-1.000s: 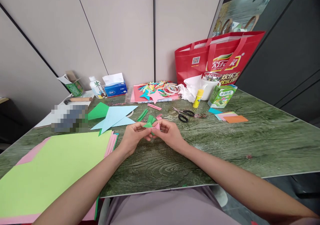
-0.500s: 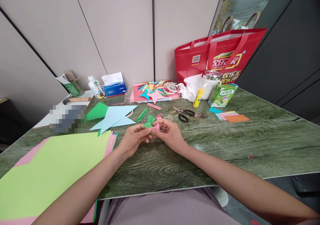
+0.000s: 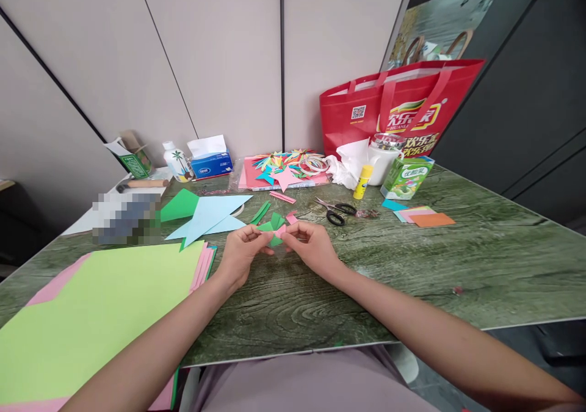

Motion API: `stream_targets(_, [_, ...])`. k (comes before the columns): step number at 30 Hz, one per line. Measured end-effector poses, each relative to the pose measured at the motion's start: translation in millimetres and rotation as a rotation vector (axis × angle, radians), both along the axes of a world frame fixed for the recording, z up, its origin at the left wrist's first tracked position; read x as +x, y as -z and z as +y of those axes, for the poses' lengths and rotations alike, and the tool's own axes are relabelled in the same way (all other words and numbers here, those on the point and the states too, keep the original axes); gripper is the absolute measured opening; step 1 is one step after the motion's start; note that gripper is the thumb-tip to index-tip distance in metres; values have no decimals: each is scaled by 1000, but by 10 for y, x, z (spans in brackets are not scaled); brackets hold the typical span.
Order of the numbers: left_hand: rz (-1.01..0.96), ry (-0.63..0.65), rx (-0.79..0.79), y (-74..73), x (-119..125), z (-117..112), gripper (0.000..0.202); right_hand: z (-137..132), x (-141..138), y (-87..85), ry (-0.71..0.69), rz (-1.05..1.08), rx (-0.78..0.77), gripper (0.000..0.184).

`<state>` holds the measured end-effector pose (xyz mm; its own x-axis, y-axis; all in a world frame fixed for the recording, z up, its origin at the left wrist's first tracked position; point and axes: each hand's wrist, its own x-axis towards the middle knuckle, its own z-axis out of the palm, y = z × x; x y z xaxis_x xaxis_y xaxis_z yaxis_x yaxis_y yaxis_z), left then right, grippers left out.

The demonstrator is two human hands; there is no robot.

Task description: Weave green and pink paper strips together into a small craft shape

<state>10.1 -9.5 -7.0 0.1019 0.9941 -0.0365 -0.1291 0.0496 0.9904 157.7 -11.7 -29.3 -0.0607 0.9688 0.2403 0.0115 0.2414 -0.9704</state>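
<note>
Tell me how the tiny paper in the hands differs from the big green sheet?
The tiny paper is pink and green; the light green sheet is one colour and far bigger. The tiny paper is pinched by left hand and right hand; the sheet lies flat. Both are paper.

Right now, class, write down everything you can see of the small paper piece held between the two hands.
The paper piece is small, of thin coloured paper, green with a pink part on top. It looks folded; its exact shape is too small to tell. The left hand and right hand pinch it from either side, over the green wood-grain table.
</note>
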Motion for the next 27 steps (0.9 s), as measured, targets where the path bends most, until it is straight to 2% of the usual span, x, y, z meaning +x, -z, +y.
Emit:
stream_targets(5, [-15, -10, 1, 14, 51, -22, 18, -36, -19, -9, 114, -150, 111, 12])
stream_targets(9, [-48, -37, 14, 7, 76, -42, 19, -80, -28, -37, 133, -228, 187, 13])
stream_targets(13, [-94, -47, 12, -19, 80, -52, 19, -119, -32, -72, 144, -216, 255, 9])
stream_targets(20, [-145, 39, -14, -41, 90, -73, 18, -108, -42, -40, 84, -164, 187, 11])
stream_targets(24, [-151, 1, -17, -22, 106, -84, 19, -99, -39, -26, 143, -273, 308, 11])
stream_targets(27, [-166, -26, -19, -2, 97, -74, 20, -97, -17, -32, 103, -286, 422, 8])
